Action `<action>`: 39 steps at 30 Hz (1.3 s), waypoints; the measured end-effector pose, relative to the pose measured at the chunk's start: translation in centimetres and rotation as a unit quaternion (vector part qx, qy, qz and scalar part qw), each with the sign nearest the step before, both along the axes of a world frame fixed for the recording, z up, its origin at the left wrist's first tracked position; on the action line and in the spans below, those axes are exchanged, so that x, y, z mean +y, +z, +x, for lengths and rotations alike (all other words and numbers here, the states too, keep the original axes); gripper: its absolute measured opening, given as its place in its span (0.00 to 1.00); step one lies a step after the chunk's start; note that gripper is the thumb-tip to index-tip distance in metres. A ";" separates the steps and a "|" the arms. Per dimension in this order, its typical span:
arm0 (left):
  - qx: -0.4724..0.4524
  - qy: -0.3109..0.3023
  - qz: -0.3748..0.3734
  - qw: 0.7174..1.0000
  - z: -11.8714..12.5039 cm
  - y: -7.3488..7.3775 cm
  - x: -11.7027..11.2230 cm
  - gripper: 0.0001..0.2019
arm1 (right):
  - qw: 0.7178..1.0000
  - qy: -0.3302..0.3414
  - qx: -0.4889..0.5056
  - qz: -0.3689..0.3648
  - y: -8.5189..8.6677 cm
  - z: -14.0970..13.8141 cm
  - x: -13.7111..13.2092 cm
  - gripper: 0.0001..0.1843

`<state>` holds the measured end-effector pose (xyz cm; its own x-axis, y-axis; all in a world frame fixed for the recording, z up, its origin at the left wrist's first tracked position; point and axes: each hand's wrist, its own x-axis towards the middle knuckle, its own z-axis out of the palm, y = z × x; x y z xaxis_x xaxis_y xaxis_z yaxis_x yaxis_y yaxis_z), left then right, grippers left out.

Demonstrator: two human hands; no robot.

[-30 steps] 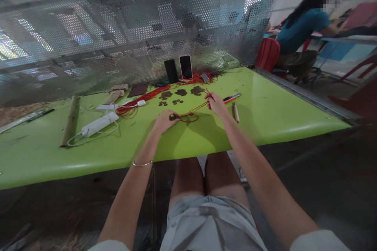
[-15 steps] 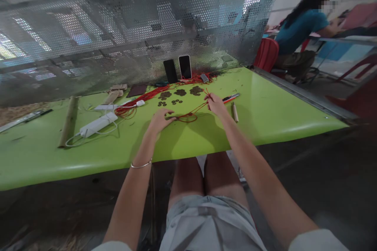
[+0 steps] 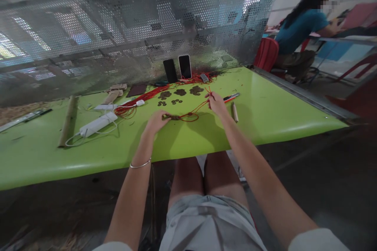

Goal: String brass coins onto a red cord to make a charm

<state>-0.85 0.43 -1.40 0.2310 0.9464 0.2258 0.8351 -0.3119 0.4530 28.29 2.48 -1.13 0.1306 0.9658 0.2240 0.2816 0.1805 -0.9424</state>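
My right hand (image 3: 216, 102) is closed on a red cord (image 3: 202, 106), whose ends stick up past the fingers. From there the cord runs left across the table in a loop to a narrow dark brown piece (image 3: 176, 117), too small to make out. My left hand (image 3: 158, 120) pinches the left end of that piece between thumb and fingers. Just beyond both hands lie piles of brown coin-like discs (image 3: 180, 92), with several loose discs (image 3: 177, 102) in front of them.
To the right of my right hand lie a utility knife (image 3: 231, 97) and a wooden-handled tool (image 3: 235, 112). A white power strip (image 3: 98, 124), a bamboo tube (image 3: 68, 122) and a bundle of red cords (image 3: 150, 95) are on the left. Two phones (image 3: 185, 66) lean on the perforated metal screen (image 3: 123, 35).
My left hand has shifted slightly left, and its thumb and fingers have come together on the dark brown piece. My right hand stays almost in place with the red cord.
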 end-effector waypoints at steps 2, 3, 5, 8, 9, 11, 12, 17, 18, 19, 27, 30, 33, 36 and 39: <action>0.000 0.006 -0.002 1.000 0.0 -0.1 0.1 0.09 | 1.000 -0.006 0.010 -0.001 0.1 0.1 0.0 0.14; 0.000 0.010 -0.003 1.000 -0.1 -0.1 0.1 0.09 | 1.000 -0.009 0.016 -0.003 0.1 0.1 0.0 0.14; -0.004 0.014 -0.002 1.000 -0.2 -0.3 0.3 0.08 | 0.999 -0.016 0.028 -0.009 0.2 0.3 0.0 0.14; -0.015 0.007 0.008 1.000 -0.3 -0.4 0.3 0.07 | 0.999 -0.019 0.046 -0.012 0.2 0.4 0.1 0.14; -0.022 0.002 0.015 1.000 -0.3 -0.4 0.3 0.08 | 0.998 -0.015 0.052 -0.011 0.3 0.3 0.1 0.14; -0.040 -0.007 0.035 0.999 0.1 -0.2 0.2 0.10 | 0.998 0.005 0.066 -0.007 0.5 0.0 -0.1 0.14; -0.052 -0.013 0.047 0.997 0.6 0.0 0.2 0.12 | 0.997 0.021 0.072 -0.005 0.6 -0.1 -0.3 0.14; -0.128 -0.079 0.088 0.985 5.6 1.2 0.5 0.18 | 0.988 0.132 0.073 0.016 1.2 -1.1 -1.2 0.12; -0.147 -0.096 0.089 0.980 6.9 1.4 0.7 0.19 | 0.986 0.149 0.065 0.020 1.3 -1.3 -1.4 0.11; -0.166 -0.115 0.088 0.975 8.1 1.5 0.9 0.20 | 0.985 0.163 0.055 0.024 1.3 -1.4 -1.4 0.11; -0.265 -0.149 0.021 0.952 10.8 0.4 2.3 0.15 | 0.979 0.187 -0.069 0.043 1.3 -1.7 -1.8 0.14; -0.280 -0.113 0.024 0.953 9.7 0.2 2.3 0.15 | 0.975 0.164 -0.142 0.049 1.1 -1.7 -1.9 0.18; -0.290 -0.085 0.043 0.952 9.0 0.2 2.1 0.14 | 0.962 0.139 -0.233 0.037 0.6 -1.6 -1.8 0.19; -0.297 -0.064 0.071 0.950 8.8 0.4 1.9 0.13 | 0.939 0.126 -0.319 -0.001 0.1 -1.6 -1.6 0.16; -0.309 -0.047 0.101 0.945 8.6 0.6 1.9 0.13 | 0.915 0.126 -0.381 -0.036 -0.1 -1.6 -1.6 0.15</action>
<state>7.72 2.33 -0.77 0.0780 0.8512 0.5190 0.3954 -0.5043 0.7677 26.71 0.84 -1.24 -0.2661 0.9595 0.0924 0.8196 0.2757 -0.5023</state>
